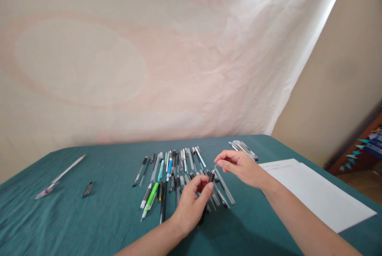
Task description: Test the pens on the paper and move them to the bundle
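Both hands meet over a teal-covered table (89,224). My left hand (193,200) is closed around a dark pen barrel (211,177), its tip pointing up. My right hand (238,166) pinches a small thin part at that pen's tip, too small to name. Just beyond and under the hands lies a spread of several pens (173,172) in grey, black, blue and green.
A small bundle of grey pens (243,149) lies at the far right of the table. White paper sheets (316,194) lie to the right. At the left lie a long clear pen (59,176) and a short dark cap (87,189). A pale cloth backdrop (149,57) hangs behind.
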Demonstrator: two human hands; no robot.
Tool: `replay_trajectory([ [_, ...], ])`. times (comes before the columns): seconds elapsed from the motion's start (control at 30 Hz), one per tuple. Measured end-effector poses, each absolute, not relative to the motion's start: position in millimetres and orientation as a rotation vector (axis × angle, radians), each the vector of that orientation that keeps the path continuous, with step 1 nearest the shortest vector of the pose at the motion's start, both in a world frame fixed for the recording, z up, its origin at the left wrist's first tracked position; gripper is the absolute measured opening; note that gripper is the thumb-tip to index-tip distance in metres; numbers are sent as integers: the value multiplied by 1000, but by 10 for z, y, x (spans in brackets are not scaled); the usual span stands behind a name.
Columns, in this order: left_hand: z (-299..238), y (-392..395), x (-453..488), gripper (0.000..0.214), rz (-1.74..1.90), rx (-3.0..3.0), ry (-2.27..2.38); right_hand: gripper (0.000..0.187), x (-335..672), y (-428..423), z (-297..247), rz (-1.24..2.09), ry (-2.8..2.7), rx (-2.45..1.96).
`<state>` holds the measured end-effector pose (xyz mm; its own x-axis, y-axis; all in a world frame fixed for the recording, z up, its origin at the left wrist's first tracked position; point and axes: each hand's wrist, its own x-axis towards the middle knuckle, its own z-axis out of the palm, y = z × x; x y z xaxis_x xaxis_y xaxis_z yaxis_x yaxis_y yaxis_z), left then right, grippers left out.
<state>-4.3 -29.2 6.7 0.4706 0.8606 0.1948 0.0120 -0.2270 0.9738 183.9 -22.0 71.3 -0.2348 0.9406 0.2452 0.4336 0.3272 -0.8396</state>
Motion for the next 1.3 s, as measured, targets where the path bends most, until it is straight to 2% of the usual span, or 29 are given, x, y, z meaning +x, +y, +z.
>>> replay_trajectory([
  [0.33, 86, -289, -49, 23, 943, 1644, 768, 21, 1815, -250, 714, 884, -1905, -1234],
  [0.63, 58, -280, -49, 22, 951, 1671, 752, 34, 1918, -189, 652, 905, -1936, -1261],
  [0.73, 60, -281, -51, 23, 936, 1657, 756, 31, 2117, -9, 452, 681, -1974, -1371],
  [0.83, 68, -281, -50, 24, 926, 1652, 757, 24, 2329, 189, 165, 227, -2080, -1544],
  [0.93, 71, -282, -47, 25, 926, 1650, 756, 25, 2438, 310, -72, -7, -2201, -1652],
  [1.3, 37, -267, -51, 23, 933, 1636, 756, 21, 2291, 316, -286, -74, -2307, -1662],
])
